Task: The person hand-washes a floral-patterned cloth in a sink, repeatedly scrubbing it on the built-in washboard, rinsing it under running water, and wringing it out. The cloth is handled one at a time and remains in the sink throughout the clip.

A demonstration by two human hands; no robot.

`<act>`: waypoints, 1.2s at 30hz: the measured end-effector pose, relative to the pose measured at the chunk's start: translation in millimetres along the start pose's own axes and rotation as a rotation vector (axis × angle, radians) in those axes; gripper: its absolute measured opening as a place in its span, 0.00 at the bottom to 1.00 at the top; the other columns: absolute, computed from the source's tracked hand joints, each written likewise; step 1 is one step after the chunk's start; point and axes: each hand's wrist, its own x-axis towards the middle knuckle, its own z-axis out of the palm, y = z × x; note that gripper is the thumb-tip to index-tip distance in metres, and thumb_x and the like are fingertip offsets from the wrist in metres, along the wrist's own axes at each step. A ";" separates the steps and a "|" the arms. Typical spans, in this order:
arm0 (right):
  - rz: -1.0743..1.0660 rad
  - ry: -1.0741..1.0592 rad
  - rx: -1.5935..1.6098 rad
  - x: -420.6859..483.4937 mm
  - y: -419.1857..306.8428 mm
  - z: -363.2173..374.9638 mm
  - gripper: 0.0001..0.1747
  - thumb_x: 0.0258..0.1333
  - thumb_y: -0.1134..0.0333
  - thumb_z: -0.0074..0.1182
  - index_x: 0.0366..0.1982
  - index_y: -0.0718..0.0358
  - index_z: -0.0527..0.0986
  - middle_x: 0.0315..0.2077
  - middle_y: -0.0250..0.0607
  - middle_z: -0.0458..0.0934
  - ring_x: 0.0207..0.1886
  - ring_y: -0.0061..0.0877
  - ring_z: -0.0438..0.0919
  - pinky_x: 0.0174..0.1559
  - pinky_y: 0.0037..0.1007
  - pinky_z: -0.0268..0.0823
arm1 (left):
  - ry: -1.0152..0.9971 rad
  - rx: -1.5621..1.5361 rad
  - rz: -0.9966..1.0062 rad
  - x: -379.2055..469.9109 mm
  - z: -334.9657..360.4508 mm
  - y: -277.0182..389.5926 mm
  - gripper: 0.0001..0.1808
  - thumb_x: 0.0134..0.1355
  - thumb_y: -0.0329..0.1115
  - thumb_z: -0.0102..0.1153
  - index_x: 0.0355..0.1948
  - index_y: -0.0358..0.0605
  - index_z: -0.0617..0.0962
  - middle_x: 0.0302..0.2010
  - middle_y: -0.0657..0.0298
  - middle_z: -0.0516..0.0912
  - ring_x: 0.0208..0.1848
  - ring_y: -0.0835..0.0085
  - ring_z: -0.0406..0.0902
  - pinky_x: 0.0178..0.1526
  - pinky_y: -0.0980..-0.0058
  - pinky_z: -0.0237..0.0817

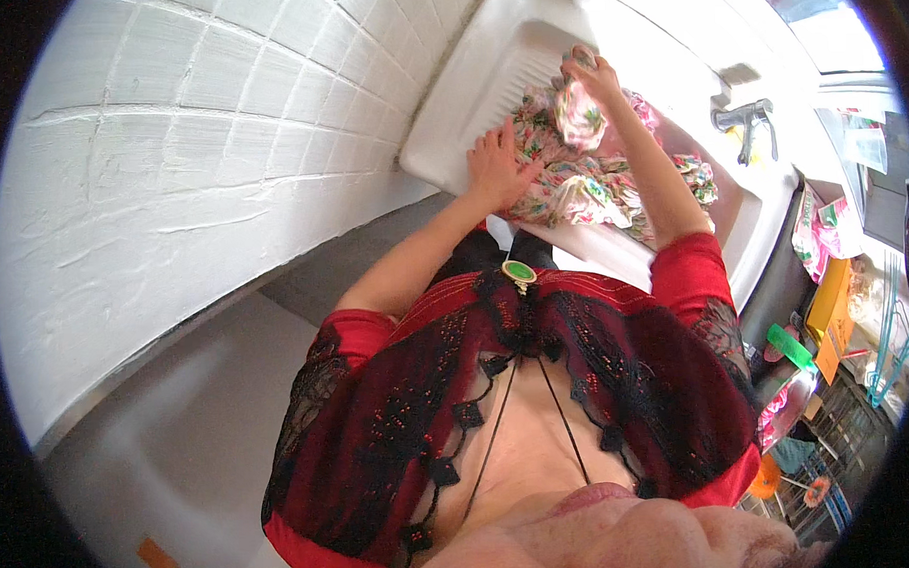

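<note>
A crumpled floral-print cloth (583, 201) lies in a white laundry sink (438, 138), over its ribbed washboard slope (519, 79) and towards the basin. My left hand (499, 168) rests on the cloth near the sink's left edge, fingers spread, pressing on its folds. Higher up, my right hand (594, 76) grips a bunched part of the same cloth, lifted above the rest. Reddish-tinted water seems to lie in the basin under my right forearm. The fingertips of my right hand are partly hidden by the cloth.
A metal faucet (753, 119) stands at the sink's right rim. White wall tiles (214, 74) run along the left. Packets (820, 230), a green object (789, 347) and a yellow-orange box (829, 301) lie at the right. A grey floor (204, 413) stretches at lower left.
</note>
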 end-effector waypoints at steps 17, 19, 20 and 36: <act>-0.448 0.101 -0.646 -109.7 -34.5 57.9 0.22 0.43 0.58 0.62 0.41 0.60 0.77 0.40 0.47 0.77 0.46 0.45 0.74 0.47 0.44 0.68 | -0.029 -0.149 -0.099 40.8 21.5 -11.9 0.09 0.59 0.36 0.52 0.36 0.42 0.77 0.36 0.51 0.77 0.41 0.51 0.74 0.41 0.52 0.66; -0.232 -0.032 -0.693 -90.7 -43.5 59.8 0.23 0.47 0.54 0.59 0.42 0.62 0.77 0.41 0.49 0.78 0.46 0.45 0.76 0.47 0.43 0.69 | 0.009 -0.115 -0.042 44.0 23.1 -12.2 0.10 0.59 0.37 0.53 0.36 0.42 0.77 0.35 0.51 0.76 0.40 0.51 0.74 0.40 0.52 0.66; -0.117 -0.108 -0.696 -79.4 -47.3 60.2 0.24 0.49 0.53 0.58 0.43 0.63 0.77 0.41 0.49 0.79 0.45 0.45 0.77 0.47 0.43 0.70 | -0.020 -0.076 -0.055 43.8 22.6 -11.5 0.10 0.59 0.37 0.53 0.36 0.42 0.77 0.35 0.51 0.76 0.40 0.51 0.74 0.40 0.52 0.66; -0.093 -0.070 0.579 -78.9 -82.8 -60.9 0.26 0.52 0.54 0.66 0.42 0.71 0.78 0.31 0.42 0.82 0.32 0.27 0.81 0.37 0.28 0.74 | -0.588 -0.750 0.164 117.2 -2.1 34.2 0.50 0.47 0.46 0.75 0.65 0.33 0.64 0.59 0.53 0.74 0.61 0.66 0.71 0.66 0.67 0.58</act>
